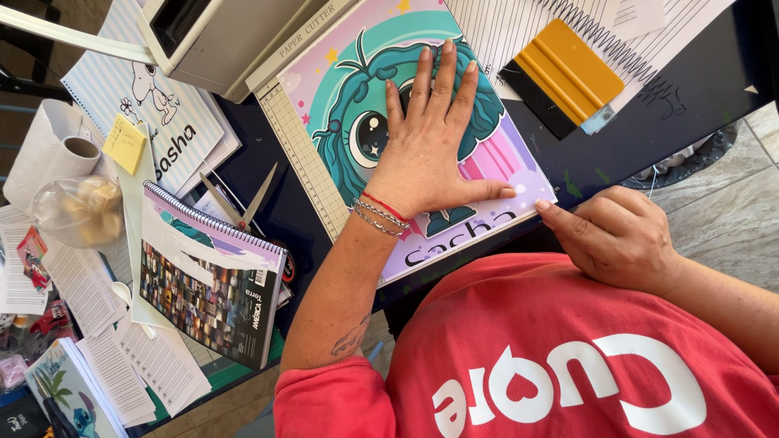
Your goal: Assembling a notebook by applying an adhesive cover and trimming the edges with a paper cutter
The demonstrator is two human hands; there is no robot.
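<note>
While your head camera looks down, your left hand (426,142) lies flat and fully spread, palm down, on one printed cover sheet (487,162) showing a teal cartoon character on a pink and purple ground. All five fingers are stretched out; the hand grips nothing, it only presses on the sheet. Two beaded bracelets (380,217) and one red cord circle that wrist. Your right hand (621,235) sits at the sheet's near right corner, fingers curled loosely, with the forefinger tip touching the edge; whether it pinches anything there, you cannot tell.

That sheet rests on the ruled bed of one paper cutter (304,154), on a dark table (698,89). Just beyond the sheet's far right edge lies one yellow squeegee (568,69) with a black felt strip, beside one wire binding coil (604,36) on lined paper.

To your left you have one pair of scissors (243,203) lying open, one spiral notebook (211,284) with a photo-collage cover, one yellow sticky note (124,143), one paper towel roll (57,154) and one clear plastic bag (81,211). Several printed leaflets (122,357) are stacked at the near left edge.
</note>
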